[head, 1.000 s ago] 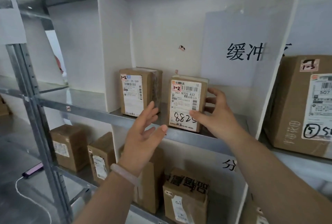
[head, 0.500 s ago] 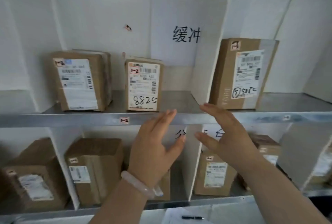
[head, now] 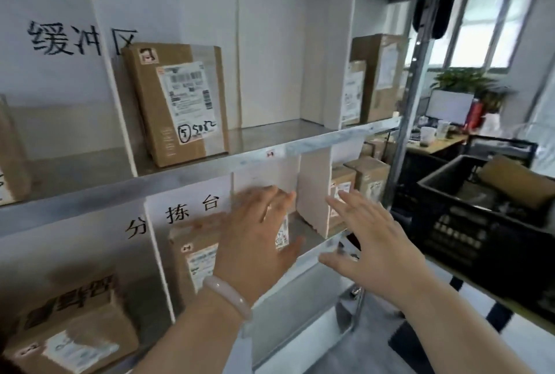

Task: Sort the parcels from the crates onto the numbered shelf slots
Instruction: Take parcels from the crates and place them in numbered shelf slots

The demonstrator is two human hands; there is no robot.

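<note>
Hands have come off the upper shelf [head: 270, 136] and dropped to the lower tier; the view has swung right, so the crate is now in sight. Left hand [head: 258, 241], bracelet [head: 228, 295] on the wrist, hovers in front of a lower-slot parcel [head: 198, 256], fingers [head: 270, 202] spread straight and holding nothing. Right hand [head: 381, 250] is the same: fingers released, empty, in front of a white divider [head: 312, 190]. With the motion blur, contact with any box cannot be told.

Shelved parcels stand upright with labels facing out, probably so the numbers read against the slot tags: the box marked 5 [head: 177, 103] up top, another far right [head: 378, 79]. Black crate [head: 468, 232] sits well to the right with unsorted parcels [head: 510, 181] inside. Judgement: the placement is done and the hands are in transit to the crate for the next pick.
</note>
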